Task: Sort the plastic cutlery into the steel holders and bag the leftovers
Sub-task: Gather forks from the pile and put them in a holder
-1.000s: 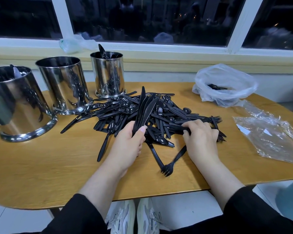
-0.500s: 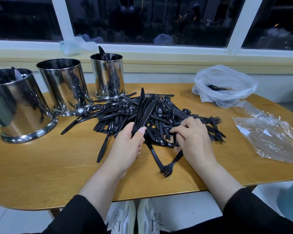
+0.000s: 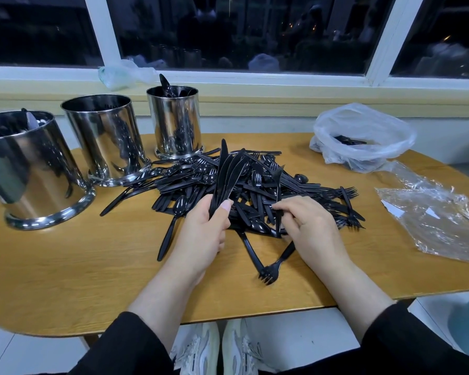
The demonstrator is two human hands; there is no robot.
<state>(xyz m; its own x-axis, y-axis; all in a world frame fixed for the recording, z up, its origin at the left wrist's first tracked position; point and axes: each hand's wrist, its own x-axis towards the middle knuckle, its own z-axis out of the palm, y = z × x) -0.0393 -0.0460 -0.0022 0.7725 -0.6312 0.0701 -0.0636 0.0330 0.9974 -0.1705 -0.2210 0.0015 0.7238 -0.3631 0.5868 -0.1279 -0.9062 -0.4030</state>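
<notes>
A heap of black plastic cutlery (image 3: 303, 196) lies mid-table. My left hand (image 3: 203, 234) grips a bundle of black knives (image 3: 228, 171) that fans upward over the heap. My right hand (image 3: 309, 226) pinches a single black fork (image 3: 278, 196) by its handle and holds it upright, tines up, at the heap's near edge. Three steel holders stand at the left: the near one (image 3: 35, 171) and the far one (image 3: 175, 120) hold a few pieces, while the inside of the middle one (image 3: 106, 136) looks dark.
An open white plastic bag (image 3: 363, 136) with a few black pieces sits at the back right. A flat clear bag (image 3: 433, 220) lies at the right edge. Two loose forks (image 3: 266, 269) lie in front of the heap on the wooden table (image 3: 79, 266).
My right hand has slid left across the heap and lifted one fork upright out of it. My left hand has kept its grip on the knife bundle, nearly still.
</notes>
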